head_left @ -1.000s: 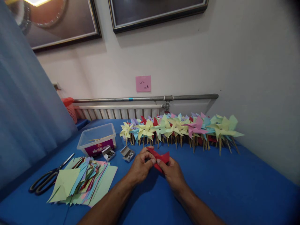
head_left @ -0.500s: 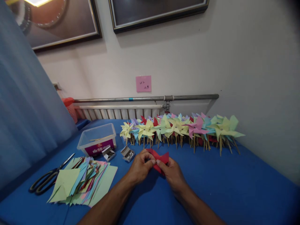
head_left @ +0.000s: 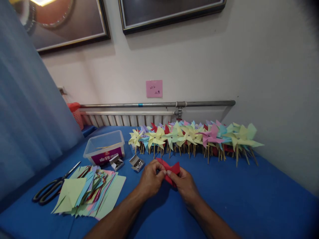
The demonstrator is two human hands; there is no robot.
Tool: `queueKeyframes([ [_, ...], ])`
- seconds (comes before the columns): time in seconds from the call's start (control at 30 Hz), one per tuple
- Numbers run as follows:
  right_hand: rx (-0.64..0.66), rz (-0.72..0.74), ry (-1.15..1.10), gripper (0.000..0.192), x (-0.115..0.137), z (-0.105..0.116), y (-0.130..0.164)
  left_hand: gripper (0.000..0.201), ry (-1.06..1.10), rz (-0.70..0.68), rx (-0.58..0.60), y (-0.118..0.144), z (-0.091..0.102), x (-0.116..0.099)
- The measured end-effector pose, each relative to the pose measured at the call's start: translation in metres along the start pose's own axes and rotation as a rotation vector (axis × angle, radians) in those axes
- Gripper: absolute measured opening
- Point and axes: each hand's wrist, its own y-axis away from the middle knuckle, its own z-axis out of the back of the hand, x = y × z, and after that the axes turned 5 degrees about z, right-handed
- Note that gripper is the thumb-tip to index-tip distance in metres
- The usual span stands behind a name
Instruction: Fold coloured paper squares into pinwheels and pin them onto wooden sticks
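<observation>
Grip: I see left hand [head_left: 149, 181] and right hand [head_left: 185, 186], fingers pinched on red paper [head_left: 171, 167], frame centre.
Risk: folds probably spring open if either pinch slackens.

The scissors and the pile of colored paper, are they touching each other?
Apart. The head view shows a strip of blue table between the scissors and the paper pile.

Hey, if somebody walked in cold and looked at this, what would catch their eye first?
Probably the long row of pastel paper pinwheels on sticks, lined up along the back of the blue table below the wall pipe. Next, the red paper piece pinched between the left hand and right hand at the centre. To the left lie a fanned stack of coloured paper squares and black scissors.
</observation>
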Motion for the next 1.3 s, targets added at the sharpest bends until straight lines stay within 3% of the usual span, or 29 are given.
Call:
queueKeyframes([
  [0.5,0.051,0.01,-0.055,0.044,-0.003,0.001,-0.005,0.012,-0.012,0.02,0.01,0.001,0.001,-0.002],
  [0.8,0.058,0.009,0.009,0.035,0.005,0.001,0.001,0.014,-0.007,0.044,-0.006,0.001,0.0,-0.003],
  [1.0,0.02,0.015,0.015,0.043,-0.006,-0.001,-0.004,0.013,0.014,0.043,-0.068,0.001,-0.002,-0.004],
  [1.2,0.022,-0.01,-0.047,0.043,0.006,-0.003,-0.002,0.012,0.047,0.042,-0.125,0.003,-0.004,-0.007],
  [1.3,-0.013,-0.03,-0.053,0.036,0.014,-0.001,0.0,0.006,0.138,0.114,-0.148,0.001,-0.003,-0.006],
])
